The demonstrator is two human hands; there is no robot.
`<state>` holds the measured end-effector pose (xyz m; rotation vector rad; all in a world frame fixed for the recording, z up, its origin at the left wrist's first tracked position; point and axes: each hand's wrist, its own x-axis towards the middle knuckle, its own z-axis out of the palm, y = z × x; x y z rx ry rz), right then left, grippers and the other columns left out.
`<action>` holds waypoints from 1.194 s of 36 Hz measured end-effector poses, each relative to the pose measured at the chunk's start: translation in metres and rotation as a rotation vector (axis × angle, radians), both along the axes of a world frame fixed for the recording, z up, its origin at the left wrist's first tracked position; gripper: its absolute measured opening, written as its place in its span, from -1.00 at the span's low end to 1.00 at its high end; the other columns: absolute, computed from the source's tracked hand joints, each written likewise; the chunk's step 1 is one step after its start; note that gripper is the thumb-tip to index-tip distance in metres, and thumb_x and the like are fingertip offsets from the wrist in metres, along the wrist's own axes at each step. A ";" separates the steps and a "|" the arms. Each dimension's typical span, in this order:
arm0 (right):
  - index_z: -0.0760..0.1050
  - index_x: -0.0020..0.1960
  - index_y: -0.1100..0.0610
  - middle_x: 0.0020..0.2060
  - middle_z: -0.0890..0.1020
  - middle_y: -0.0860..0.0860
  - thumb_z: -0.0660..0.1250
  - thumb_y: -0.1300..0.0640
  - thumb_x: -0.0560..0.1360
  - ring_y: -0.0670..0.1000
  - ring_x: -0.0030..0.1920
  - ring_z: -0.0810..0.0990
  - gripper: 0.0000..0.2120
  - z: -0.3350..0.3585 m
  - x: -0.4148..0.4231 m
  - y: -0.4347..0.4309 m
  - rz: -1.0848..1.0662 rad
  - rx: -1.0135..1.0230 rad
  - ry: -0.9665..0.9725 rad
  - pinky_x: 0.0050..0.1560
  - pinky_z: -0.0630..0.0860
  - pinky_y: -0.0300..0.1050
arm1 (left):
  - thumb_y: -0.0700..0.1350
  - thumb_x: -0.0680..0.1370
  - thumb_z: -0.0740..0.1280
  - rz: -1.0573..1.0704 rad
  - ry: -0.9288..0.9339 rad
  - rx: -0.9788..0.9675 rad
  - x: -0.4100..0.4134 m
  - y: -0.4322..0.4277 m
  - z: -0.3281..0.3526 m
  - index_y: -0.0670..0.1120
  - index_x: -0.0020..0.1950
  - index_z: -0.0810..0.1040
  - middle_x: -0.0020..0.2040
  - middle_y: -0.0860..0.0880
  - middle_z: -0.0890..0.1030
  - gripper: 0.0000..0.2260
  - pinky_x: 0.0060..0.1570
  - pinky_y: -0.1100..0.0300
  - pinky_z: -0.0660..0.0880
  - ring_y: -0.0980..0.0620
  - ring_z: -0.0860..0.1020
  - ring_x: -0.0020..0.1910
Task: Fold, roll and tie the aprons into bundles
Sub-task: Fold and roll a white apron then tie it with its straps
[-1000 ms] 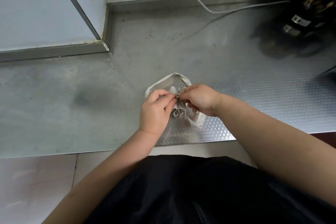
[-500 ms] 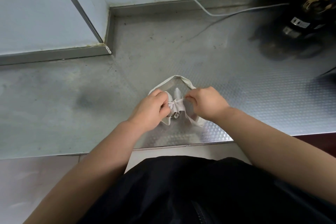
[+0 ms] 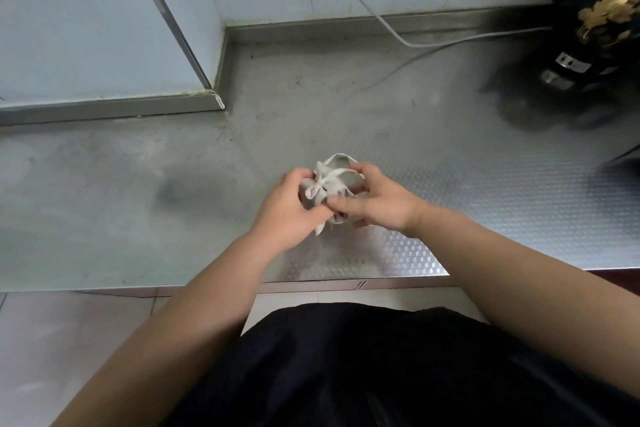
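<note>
Stainless steel covers the bench [image 3: 450, 184], dull and smudged to the left of the grips and stamped with a fine diamond pattern to their right and just below them, and a pale blue wall [image 3: 86, 28] rises behind it with a stepped corner. Both grips are bare hands, and they meet over the front part of the bench with the apron bundle [image 3: 329, 184] caught between them. The left grip [image 3: 291, 208] is curled round the bundle's left end, fingers wrapped over the grey cloth. The right grip [image 3: 377, 201] is clamped on the right end, with the thumb laid across the near side and the forefinger hooked over the top. Between the two grips a pale tie [image 3: 320, 184] crosses the roll and is knotted at its middle, and a strap loop [image 3: 341, 158] arches up just beyond the fingers. Whether the bundle touches the bench cannot be told. Well beyond the right grip a white cable [image 3: 415, 42] runs down the wall and along the back edge towards a black object [image 3: 602, 45] with a gold leaf motif, blurred at the far right. Nearer than the grips, past the bench's front edge, are pale floor tiles [image 3: 52, 340] and the person's black garment [image 3: 381, 374].
</note>
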<state>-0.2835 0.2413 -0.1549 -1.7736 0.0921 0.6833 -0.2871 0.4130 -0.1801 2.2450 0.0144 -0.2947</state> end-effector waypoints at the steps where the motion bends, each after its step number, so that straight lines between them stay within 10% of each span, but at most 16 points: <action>1: 0.11 0.46 0.05 -0.01 0.52 -0.09 0.47 0.05 0.40 -0.07 -0.11 0.57 -0.23 0.000 -0.002 -0.001 0.040 -0.044 0.008 -0.19 0.54 -0.17 | 0.19 0.22 0.43 0.100 0.007 -0.097 -0.001 0.000 0.002 0.09 0.08 0.40 0.03 0.03 0.58 -0.50 0.07 0.06 0.51 0.03 0.57 0.01; 8: 0.47 -0.25 0.07 -0.27 0.53 0.08 0.27 0.12 0.51 0.08 -0.23 0.47 -0.84 0.032 0.017 -0.016 0.133 -0.602 -0.342 -0.24 0.36 -0.17 | 0.06 0.41 0.38 0.725 -0.047 -0.662 0.022 0.015 0.053 -0.13 0.14 0.41 0.04 -0.13 0.60 -0.59 -0.16 0.06 0.60 0.02 0.59 -0.12; 16: 0.37 -0.27 0.14 -0.48 0.36 0.07 0.25 0.14 0.56 0.02 -0.47 0.35 -0.76 0.068 0.031 -0.028 -0.456 0.091 -0.122 -0.43 0.49 -0.15 | -0.08 0.52 0.32 0.935 -0.095 -0.786 0.019 0.019 0.065 -0.16 0.22 0.33 0.18 -0.13 0.55 -0.66 -0.21 0.18 0.53 -0.04 0.59 0.08; 22: 0.32 -0.35 0.10 -0.58 0.28 -0.01 0.20 0.20 0.49 -0.03 -0.59 0.21 -0.76 0.096 0.035 -0.039 -0.504 0.146 -0.136 -0.55 0.08 -0.36 | -0.30 0.46 0.31 0.926 0.004 -0.866 0.016 0.005 0.067 -0.24 0.28 0.37 0.17 -0.18 0.57 -0.61 -0.27 0.20 0.60 -0.02 0.63 -0.12; 27: 0.36 -0.38 0.14 -0.67 0.28 -0.02 0.33 0.26 0.42 0.02 -0.55 0.27 -0.76 0.136 0.045 -0.054 -0.500 0.208 -0.231 -0.46 0.20 -0.21 | -0.26 0.52 0.33 1.007 0.046 -0.828 0.015 0.000 0.072 -0.18 0.29 0.38 0.14 -0.12 0.54 -0.64 -0.20 0.24 0.53 0.07 0.58 -0.14; 32: 0.38 -0.35 0.14 -0.58 0.33 0.04 0.35 0.27 0.46 0.00 -0.54 0.30 -0.75 0.168 0.047 -0.034 -0.293 0.390 -0.288 -0.44 0.27 -0.18 | -0.05 0.60 0.22 0.905 0.324 -0.803 0.010 -0.027 0.079 -0.07 0.14 0.49 0.00 -0.07 0.57 -0.83 -0.17 0.13 0.51 0.01 0.54 -0.11; 35: 0.27 -0.37 0.08 -0.52 0.34 0.03 0.36 0.15 0.50 -0.03 -0.55 0.32 -0.65 0.181 0.047 -0.020 -0.071 0.246 -0.385 -0.52 0.23 -0.25 | -0.10 0.57 0.28 0.736 0.410 -0.628 0.004 -0.046 0.084 -0.23 0.04 0.51 -0.32 -0.12 0.65 -0.81 -0.49 0.30 0.46 0.11 0.56 -0.52; 39: 0.29 -0.39 0.08 -0.56 0.34 -0.02 0.36 0.14 0.50 -0.08 -0.59 0.32 -0.65 0.188 0.046 -0.009 0.170 0.018 -0.454 -0.55 0.21 -0.26 | -0.10 0.42 0.48 0.517 0.116 -0.381 0.006 -0.064 0.108 -0.07 0.55 0.01 0.41 -0.11 0.37 -0.15 0.10 0.17 0.41 -0.05 0.47 0.28; 43: 0.40 -0.34 0.14 -0.60 0.36 0.00 0.37 0.27 0.42 -0.04 -0.57 0.28 -0.78 0.194 0.043 -0.014 0.244 -0.054 -0.446 -0.58 0.16 -0.28 | -0.13 0.55 0.32 0.346 -0.200 -0.369 0.012 -0.072 0.154 -0.03 0.24 0.48 -0.06 -0.02 0.61 -0.74 -0.07 0.22 0.39 0.04 0.54 -0.06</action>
